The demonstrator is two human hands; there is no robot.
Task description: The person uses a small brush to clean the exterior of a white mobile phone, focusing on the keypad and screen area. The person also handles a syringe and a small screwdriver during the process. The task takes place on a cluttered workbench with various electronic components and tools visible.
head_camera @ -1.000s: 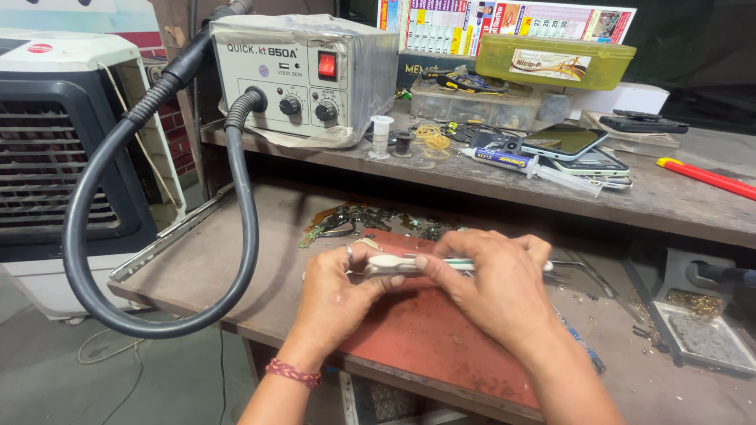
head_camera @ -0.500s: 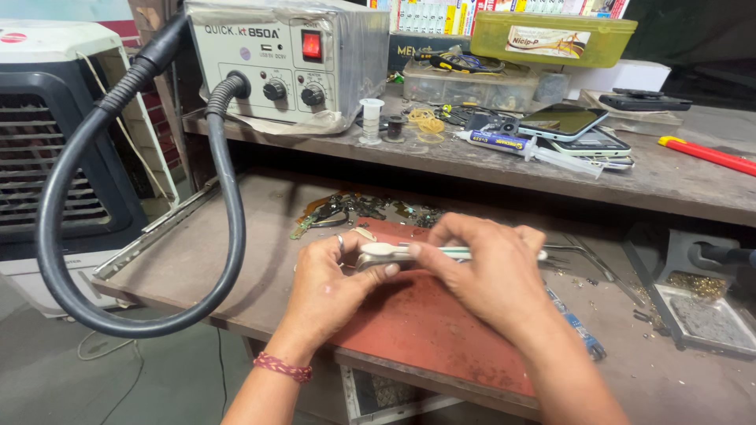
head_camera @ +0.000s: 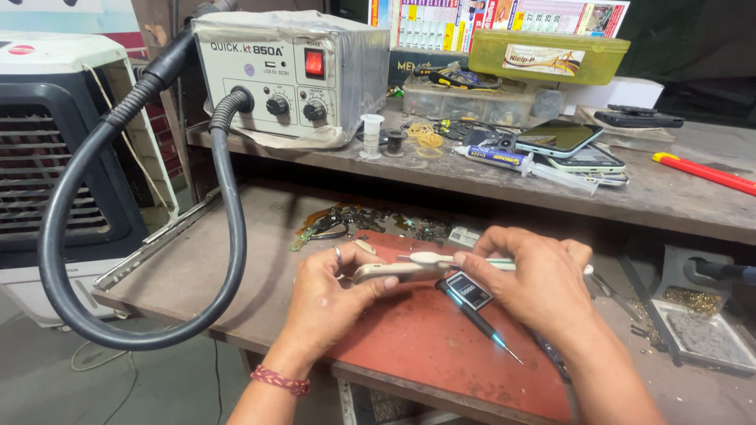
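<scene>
My left hand [head_camera: 327,295] grips a small pale phone [head_camera: 386,271] by its edge, held flat above a red work mat [head_camera: 425,346]. My right hand [head_camera: 535,279] holds a white brush-like tool [head_camera: 441,258] whose head rests on the phone's top. Under my right hand lie a small black battery [head_camera: 466,290] and a thin screwdriver [head_camera: 480,323] on the mat. A ring sits on a left finger and a red bracelet on that wrist.
A grey hot-air rework station [head_camera: 291,75] with a black hose [head_camera: 94,236] stands on the upper shelf. Phones [head_camera: 563,138], a syringe [head_camera: 528,164], plastic boxes [head_camera: 547,55] and a red tool [head_camera: 705,171] lie there too. Scrap parts [head_camera: 346,220] sit behind the mat; a tray [head_camera: 697,330] at right.
The view has shifted a little to the right and closer. My hands stay together on the phone, and the battery and screwdriver under my right hand have come into view.
</scene>
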